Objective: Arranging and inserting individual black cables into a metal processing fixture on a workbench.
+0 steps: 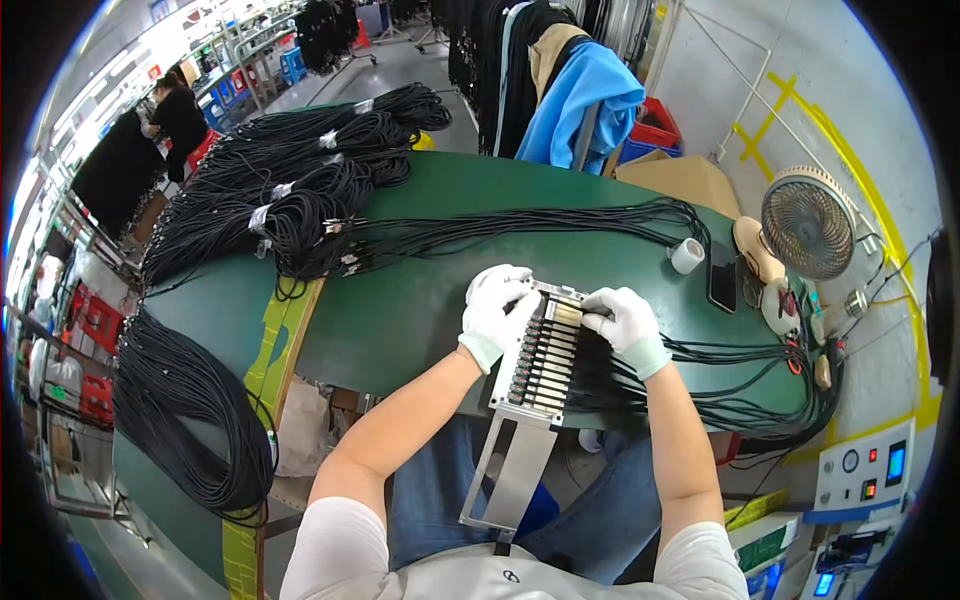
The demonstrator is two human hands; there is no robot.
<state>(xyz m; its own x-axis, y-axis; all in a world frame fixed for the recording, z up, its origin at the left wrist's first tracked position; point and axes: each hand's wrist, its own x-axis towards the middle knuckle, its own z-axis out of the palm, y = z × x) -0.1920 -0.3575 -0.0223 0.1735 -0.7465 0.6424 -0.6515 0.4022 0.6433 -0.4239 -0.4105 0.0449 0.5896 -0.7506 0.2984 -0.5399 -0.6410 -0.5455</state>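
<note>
A long silver metal fixture (535,375) with a row of slots and dark cable ends lies tilted in front of me, its lower frame reaching over my lap. My left hand (495,312), in a white glove, is closed on the fixture's upper left edge. At its upper right edge, my right hand (628,325), gloved too, has its fingers pinched together by the top slots. What lies between those fingertips is hidden. Black cables (705,350) run from the fixture's right side, under my right hand, across the green table (400,340).
Large bundles of black cable (320,165) cover the table's far left, and another coil (195,410) hangs nearer. Loose cables (520,222) stretch across the back. A white cup (687,256), a phone (721,277) and a fan (808,222) stand right. A person (180,120) sits beyond, far left.
</note>
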